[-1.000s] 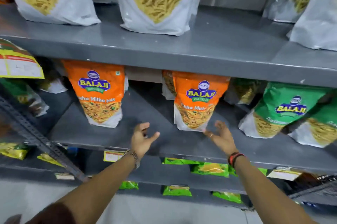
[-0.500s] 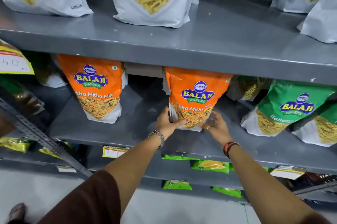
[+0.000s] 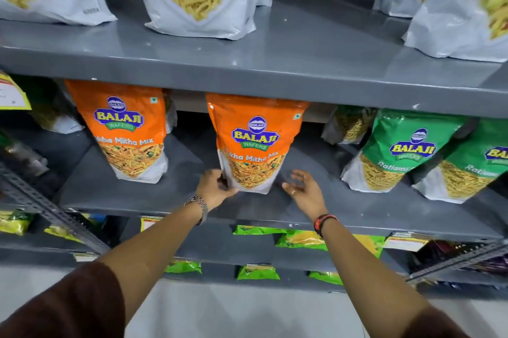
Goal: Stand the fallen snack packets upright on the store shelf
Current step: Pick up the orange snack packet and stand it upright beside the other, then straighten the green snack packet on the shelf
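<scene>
Grey shelf (image 3: 143,194), mid tier: snack packs, 2 hands.
Orange pack (image 3: 254,145) upright at ctr; 2nd orange pack (image 3: 126,128) to its left, green pack (image 3: 398,150) to its right, both upright. Left hand (image 3: 214,189) closed on ctr pack's lower-left corner. Right hand (image 3: 305,189) open, fingers spread, just beside pack, not touching.

Grey metal shelving (image 3: 275,68) fills the view, its glossy boards stacked in tiers and catching soft overhead light. Slotted angle-iron braces (image 3: 55,214) cross diagonally at the lower left and lower right. Below lies a pale, smooth floor (image 3: 247,313). Paper price labels (image 3: 404,241) hang from the shelf edges.
</scene>
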